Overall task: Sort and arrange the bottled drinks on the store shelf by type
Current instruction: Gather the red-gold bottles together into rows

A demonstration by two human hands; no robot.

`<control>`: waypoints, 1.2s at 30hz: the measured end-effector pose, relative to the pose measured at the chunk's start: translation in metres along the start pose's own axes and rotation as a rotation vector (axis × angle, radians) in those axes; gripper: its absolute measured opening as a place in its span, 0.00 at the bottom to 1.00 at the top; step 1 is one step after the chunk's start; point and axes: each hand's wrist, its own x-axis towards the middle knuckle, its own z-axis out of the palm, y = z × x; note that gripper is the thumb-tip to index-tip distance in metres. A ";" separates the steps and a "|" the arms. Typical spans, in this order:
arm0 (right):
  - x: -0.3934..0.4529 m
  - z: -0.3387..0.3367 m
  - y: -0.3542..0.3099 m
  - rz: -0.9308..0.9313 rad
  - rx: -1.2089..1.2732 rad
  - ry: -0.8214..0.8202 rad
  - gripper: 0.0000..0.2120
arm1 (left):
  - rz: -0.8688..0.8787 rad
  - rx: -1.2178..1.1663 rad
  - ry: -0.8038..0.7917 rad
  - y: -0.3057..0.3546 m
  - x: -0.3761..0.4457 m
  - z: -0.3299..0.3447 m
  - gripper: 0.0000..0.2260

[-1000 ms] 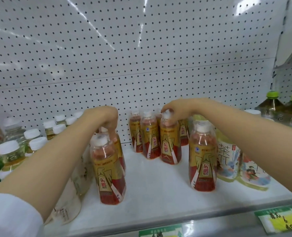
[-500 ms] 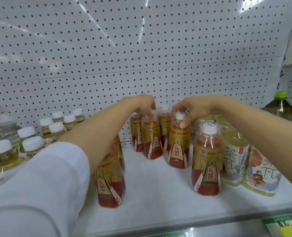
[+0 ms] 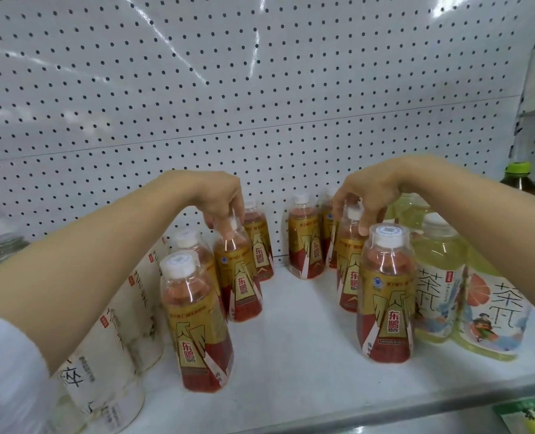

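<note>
Several red-and-gold drink bottles with white caps stand on the white shelf (image 3: 297, 339). My left hand (image 3: 219, 195) grips the cap of one red bottle (image 3: 241, 277) left of centre, behind a front red bottle (image 3: 197, 321). My right hand (image 3: 366, 192) holds the cap of another red bottle (image 3: 349, 270), behind the front right red bottle (image 3: 385, 296). Two more red bottles (image 3: 305, 245) stand at the back by the pegboard.
Pale tea bottles with white labels (image 3: 116, 333) line the left side under my left arm. Yellow-green tea bottles (image 3: 441, 277) stand on the right, a green-capped bottle (image 3: 516, 177) beyond them. A price tag (image 3: 529, 416) sits on the shelf's front edge. White pegboard backs the shelf.
My left hand has carried a red bottle from the back group leftward and forward to the left cluster. My right hand stays on its bottle's cap. The camera has moved closer.
</note>
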 end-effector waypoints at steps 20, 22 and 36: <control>0.032 -0.003 -0.005 -0.052 0.181 0.288 0.27 | -0.101 -0.209 0.093 -0.011 0.062 0.013 0.33; 0.040 -0.004 -0.009 -0.051 0.155 0.327 0.29 | -0.125 -0.226 0.095 -0.011 0.063 0.013 0.34; 0.082 0.005 -0.011 -0.044 0.037 0.194 0.32 | 0.045 -0.392 -0.006 -0.002 0.044 0.014 0.21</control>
